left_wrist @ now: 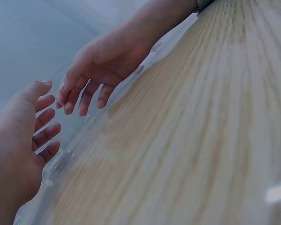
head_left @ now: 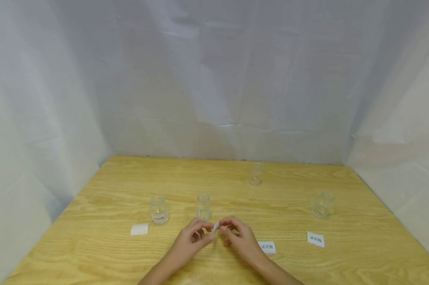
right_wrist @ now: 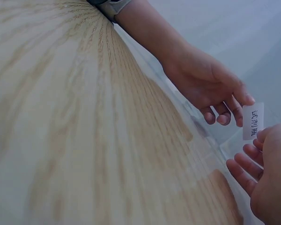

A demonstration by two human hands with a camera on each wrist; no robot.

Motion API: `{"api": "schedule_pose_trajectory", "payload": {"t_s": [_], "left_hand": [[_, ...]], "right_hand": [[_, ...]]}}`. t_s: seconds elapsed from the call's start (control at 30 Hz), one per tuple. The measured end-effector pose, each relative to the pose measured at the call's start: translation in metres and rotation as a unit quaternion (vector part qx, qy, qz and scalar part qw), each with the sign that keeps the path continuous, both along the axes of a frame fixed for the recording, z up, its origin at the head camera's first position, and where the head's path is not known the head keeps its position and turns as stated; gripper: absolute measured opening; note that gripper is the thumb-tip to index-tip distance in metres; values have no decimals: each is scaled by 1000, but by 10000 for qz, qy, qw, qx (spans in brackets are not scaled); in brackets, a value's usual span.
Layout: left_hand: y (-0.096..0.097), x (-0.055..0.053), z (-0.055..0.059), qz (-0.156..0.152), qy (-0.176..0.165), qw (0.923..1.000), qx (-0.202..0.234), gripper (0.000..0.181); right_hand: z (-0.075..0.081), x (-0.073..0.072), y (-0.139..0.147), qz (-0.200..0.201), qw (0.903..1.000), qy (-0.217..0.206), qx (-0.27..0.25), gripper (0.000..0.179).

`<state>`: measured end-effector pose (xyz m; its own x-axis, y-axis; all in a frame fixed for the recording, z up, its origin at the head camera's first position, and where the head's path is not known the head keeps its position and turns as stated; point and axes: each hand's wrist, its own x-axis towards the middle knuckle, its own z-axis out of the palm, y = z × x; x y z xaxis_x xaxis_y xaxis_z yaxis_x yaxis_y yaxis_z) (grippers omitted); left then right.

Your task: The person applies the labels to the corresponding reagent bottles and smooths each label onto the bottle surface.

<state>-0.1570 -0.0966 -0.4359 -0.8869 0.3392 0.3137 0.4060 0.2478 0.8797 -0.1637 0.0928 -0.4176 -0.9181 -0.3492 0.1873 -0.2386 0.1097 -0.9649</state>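
The step in hand seems to be the handling of a small white label [head_left: 216, 227], which is found in the air between the two hands, above the wooden table [head_left: 104, 194]. The left hand [head_left: 192, 238] appears to pinch one side of it between thumb and forefinger; the right hand [head_left: 240, 239] pinches the opposite side, near the lower corner in the right wrist view, where dark writing is visible. The remaining fingers of both hands are loosely bent. Whether the label has a backing, one cannot tell. The next move probably calls for light fingertips, so that the paper does not fold, and for a careful approach to the glass jar [head_left: 203, 206] just beyond the left hand. A second jar [head_left: 159, 206], farther left, already carries a similar label [head_left: 160, 218].
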Motion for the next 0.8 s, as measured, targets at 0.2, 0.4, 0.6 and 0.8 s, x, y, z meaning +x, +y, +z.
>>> {"api": "schedule_pose_trajectory", "payload": {"t_s": [0.2,0.4,0.6,0.8], "left_hand": [[2,5,13,-4,-258,9996,97,24],[0,-3,-3,131,-247,9995,140,25],[1,-6,-7,239,-315,9991,178,26],[2,-6,-6,789,-631,9942,378,22]], "right_hand": [[0,0,-1,-185,9998,-28,-83,13],[0,-1,-1,-352,9991,-92,-203,10],[0,-1,0,-395,9988,-124,-263,8],[1,-1,-1,-368,9992,-37,-169,7]]}}
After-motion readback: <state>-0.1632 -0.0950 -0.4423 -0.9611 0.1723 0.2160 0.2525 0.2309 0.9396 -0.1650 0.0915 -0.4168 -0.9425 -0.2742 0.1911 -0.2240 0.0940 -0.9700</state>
